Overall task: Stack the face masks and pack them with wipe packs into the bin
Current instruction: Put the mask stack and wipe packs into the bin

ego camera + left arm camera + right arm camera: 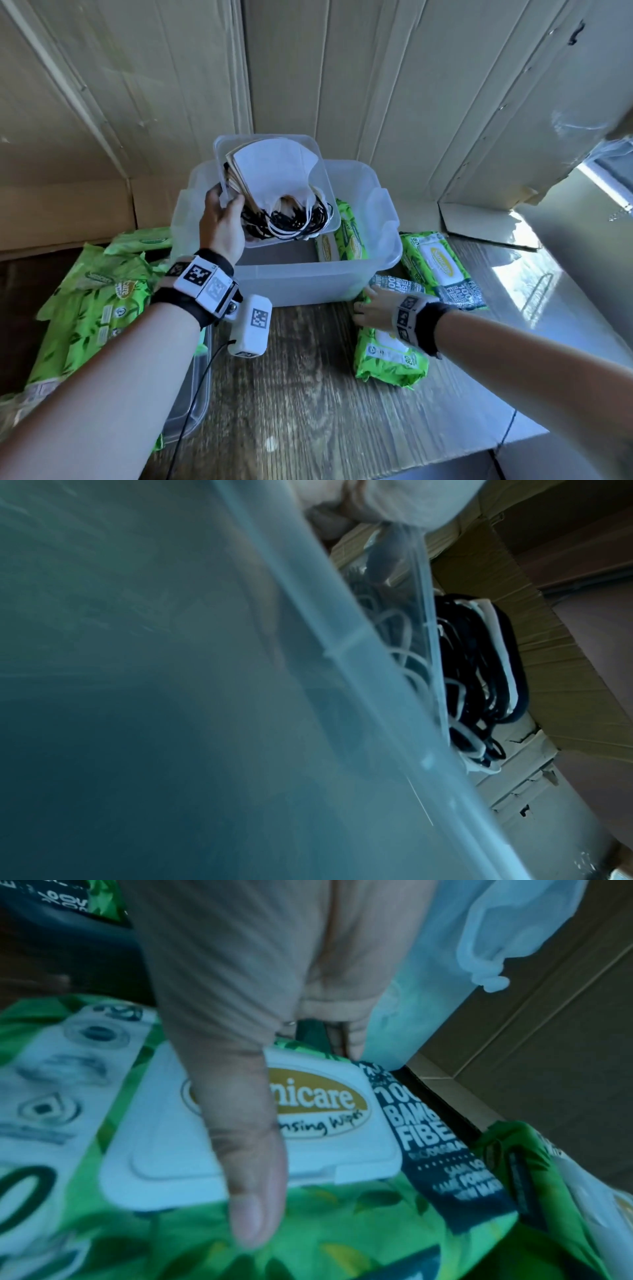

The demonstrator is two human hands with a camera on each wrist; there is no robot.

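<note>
My left hand (222, 219) grips the rim of a small clear container (323, 192) and holds it tilted over the large clear bin (301, 284). Inside lies a stack of white and beige face masks (274, 164), their black and white ear loops (479, 669) hanging over the lower edge. One green wipe pack (346, 236) stands in the bin at its right side. On the table to the right of the bin, my right hand (373, 305) holds another wipe pack (387, 359), thumb (246, 1150) across its white flap and fingers curled over the far edge.
A further wipe pack (442, 267) lies right of the bin. Several green packs (92, 301) are heaped on the left. A clear plastic lid (191, 394) lies under my left forearm. Cardboard walls (376, 85) close in behind.
</note>
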